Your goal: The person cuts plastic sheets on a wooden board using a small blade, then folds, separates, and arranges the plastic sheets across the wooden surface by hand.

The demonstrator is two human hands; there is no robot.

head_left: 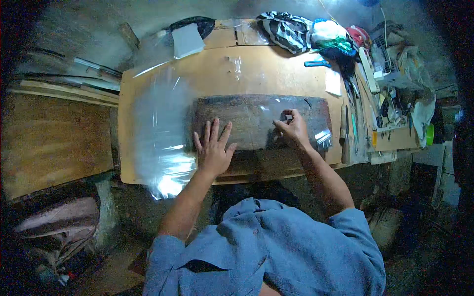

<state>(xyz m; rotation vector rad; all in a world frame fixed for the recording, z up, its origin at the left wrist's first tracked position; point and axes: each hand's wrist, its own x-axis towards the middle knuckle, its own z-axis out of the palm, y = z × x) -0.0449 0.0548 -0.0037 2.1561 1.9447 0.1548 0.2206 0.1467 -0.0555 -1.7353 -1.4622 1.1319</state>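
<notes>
A dark, worn board [247, 116] lies across the worktable near its front edge. Clear plastic sheeting [163, 123] spreads over the table's left side, and shiny reflections show on the board too. My left hand [213, 150] rests flat on the board's left part, fingers spread. Over the board's right part, my right hand [294, 129] has its thumb and forefinger brought together in a pinch. Whatever is between those fingertips, if anything, is too small to make out.
A blue cutter [317, 63] lies at the back right of the worktable [266, 69]. Bundled striped plastic bags [286, 33] and a white sheet [187, 41] sit along the back edge. A power strip [368, 70] and several long tools line the right side.
</notes>
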